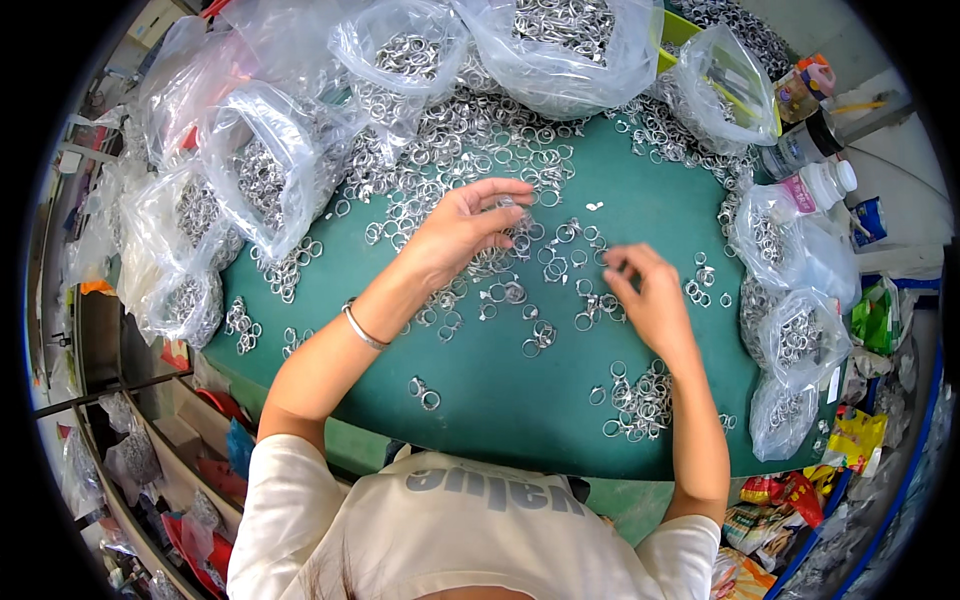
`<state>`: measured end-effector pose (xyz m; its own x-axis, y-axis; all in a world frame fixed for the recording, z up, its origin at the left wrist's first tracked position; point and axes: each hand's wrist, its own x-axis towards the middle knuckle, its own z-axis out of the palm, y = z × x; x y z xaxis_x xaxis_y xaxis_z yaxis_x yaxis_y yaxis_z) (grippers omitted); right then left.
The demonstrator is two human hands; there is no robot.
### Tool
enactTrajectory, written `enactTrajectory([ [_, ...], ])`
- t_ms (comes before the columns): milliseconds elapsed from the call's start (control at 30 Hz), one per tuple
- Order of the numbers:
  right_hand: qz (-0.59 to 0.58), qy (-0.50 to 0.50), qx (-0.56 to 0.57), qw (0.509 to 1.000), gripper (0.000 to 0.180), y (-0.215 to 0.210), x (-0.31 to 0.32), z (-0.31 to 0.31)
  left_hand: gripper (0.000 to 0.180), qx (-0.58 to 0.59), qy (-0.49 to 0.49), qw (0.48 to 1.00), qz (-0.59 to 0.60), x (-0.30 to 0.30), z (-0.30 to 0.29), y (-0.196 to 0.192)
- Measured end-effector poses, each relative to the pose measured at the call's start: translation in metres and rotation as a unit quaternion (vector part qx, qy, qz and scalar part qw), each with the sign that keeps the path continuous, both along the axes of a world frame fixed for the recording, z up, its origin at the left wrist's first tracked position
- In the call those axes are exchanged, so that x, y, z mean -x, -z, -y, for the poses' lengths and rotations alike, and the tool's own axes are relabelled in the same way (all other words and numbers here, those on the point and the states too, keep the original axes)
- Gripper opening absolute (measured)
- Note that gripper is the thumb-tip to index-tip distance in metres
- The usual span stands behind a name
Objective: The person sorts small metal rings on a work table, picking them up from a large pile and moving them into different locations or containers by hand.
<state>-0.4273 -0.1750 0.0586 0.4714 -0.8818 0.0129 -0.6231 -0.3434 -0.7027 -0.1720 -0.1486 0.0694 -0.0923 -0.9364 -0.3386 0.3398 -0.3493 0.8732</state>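
Two hands are working over a green table (520, 410). The left hand (465, 225), fingers spread, is resting on loose metal rings (480, 130), too many to count. The right hand (645, 290) is pinching a ring, fingertips together. About eight clear bags (270, 165) are crowding the far and side edges; the near centre is lying mostly open.

- Right hand (645, 295) is motion-blurred; what its fingertips pinch cannot be told.
- Left hand (465, 228) covers rings (500, 262) beneath its palm.
- Desk (520, 400) far edge hidden under plastic bags (265, 165).
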Motion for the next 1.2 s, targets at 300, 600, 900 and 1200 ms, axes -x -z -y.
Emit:
enactTrajectory([
  [300,-0.187,-0.014,0.129,0.974,0.019,0.010,-0.028,-0.028,0.022,0.319,0.054,0.748,0.579,0.012,-0.009,0.020],
  [600,-0.068,-0.020,0.089,0.994,0.015,0.016,-0.018,-0.024,0.026,0.347,0.155,0.660,0.648,0.048,-0.025,0.039],
  [900,-0.003,-0.011,0.094,0.995,0.015,0.023,-0.042,-0.009,0.014,0.210,0.063,0.889,0.402,0.035,-0.024,0.014],
  [1200,0.083,-0.012,-0.025,0.996,0.009,-0.024,-0.051,-0.038,0.032,-0.092,-0.007,0.991,-0.097,0.018,-0.061,-0.001],
])
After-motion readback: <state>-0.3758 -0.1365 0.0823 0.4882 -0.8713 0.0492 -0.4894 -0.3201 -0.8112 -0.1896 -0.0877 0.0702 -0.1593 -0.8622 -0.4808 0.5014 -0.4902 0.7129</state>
